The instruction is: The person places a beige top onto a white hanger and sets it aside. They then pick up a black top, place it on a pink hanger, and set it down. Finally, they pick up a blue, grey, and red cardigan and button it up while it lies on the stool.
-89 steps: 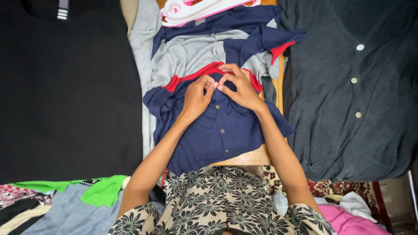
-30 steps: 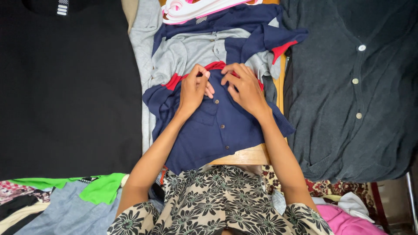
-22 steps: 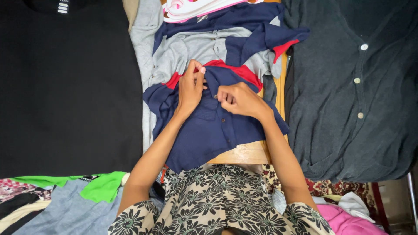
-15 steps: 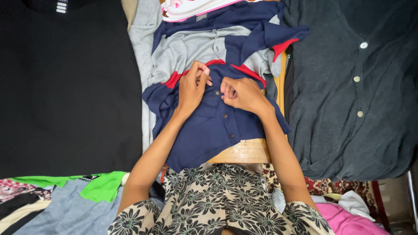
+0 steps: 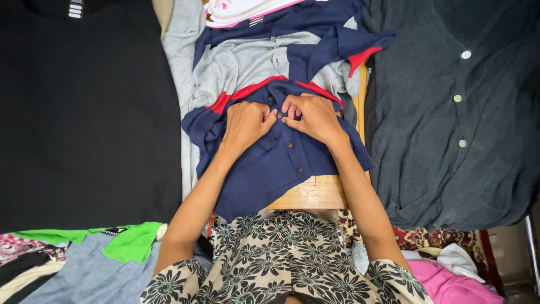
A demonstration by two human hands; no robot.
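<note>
A navy blue shirt (image 5: pixel 264 169) with red trim and small dark buttons lies on a wooden board (image 5: pixel 309 194) in front of me. My left hand (image 5: pixel 244 121) and my right hand (image 5: pixel 312 115) meet on its button placket just below the red collar edge. The fingers of both hands pinch the navy fabric around a button. A grey and navy garment (image 5: pixel 253 62) lies under and beyond the shirt.
A black garment (image 5: pixel 84 112) is spread at the left, and a dark grey buttoned cardigan (image 5: pixel 450 112) at the right. A pink and white iron (image 5: pixel 242 10) sits at the top. Green, grey and pink clothes (image 5: pixel 112 253) pile at the lower corners.
Both hands shifted slightly on the placket and came together again at a button near the collar. The collar flap has been pulled closer over the front.
</note>
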